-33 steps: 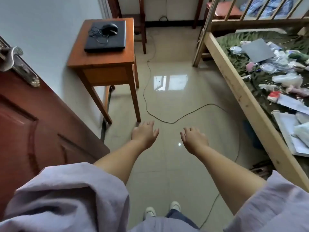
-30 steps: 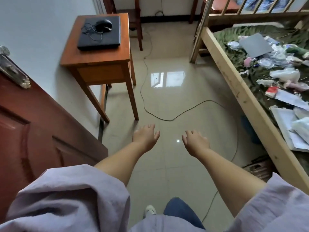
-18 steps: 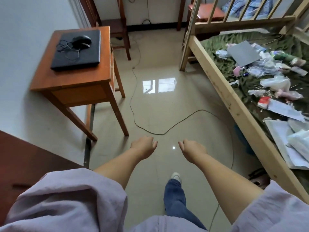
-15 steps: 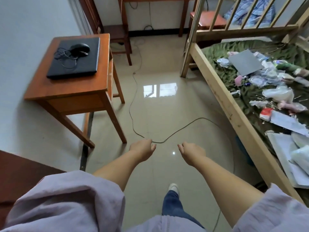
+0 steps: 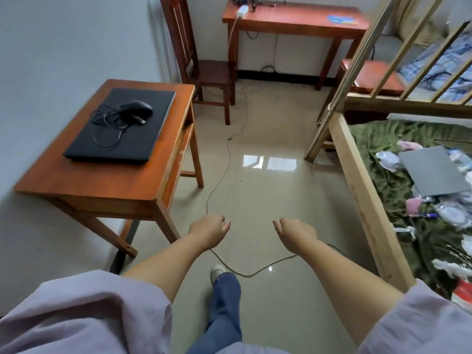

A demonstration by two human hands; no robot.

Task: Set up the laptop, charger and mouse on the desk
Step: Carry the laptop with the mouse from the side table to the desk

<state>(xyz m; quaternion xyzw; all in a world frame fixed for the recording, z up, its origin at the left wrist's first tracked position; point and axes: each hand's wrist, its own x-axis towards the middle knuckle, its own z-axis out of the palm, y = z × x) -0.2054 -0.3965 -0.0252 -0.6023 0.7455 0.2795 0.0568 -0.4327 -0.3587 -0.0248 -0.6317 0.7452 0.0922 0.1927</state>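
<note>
A closed black laptop point(image 5: 132, 139) lies on a small brown wooden table point(image 5: 102, 182) at the left. On its lid sits a black wired mouse point(image 5: 136, 109) with its cable loosely coiled beside it. A white charger point(image 5: 240, 12) rests on the far red-brown desk point(image 5: 293, 20), its cord hanging down the desk's left side. My left hand point(image 5: 209, 229) and my right hand point(image 5: 296, 232) hang over the floor, fingers loosely curled, holding nothing. Both are well short of the laptop.
A dark cable point(image 5: 219, 180) snakes across the glossy tiled floor between the tables and my feet. A wooden chair point(image 5: 204, 70) stands by the far desk. A wooden bed frame point(image 5: 367, 205) with a cluttered green cover fills the right side.
I have walked forward past the door, which has left the view. The small table and laptop are closer, and the far desk with the charger has come into sight. My hands stay empty.
</note>
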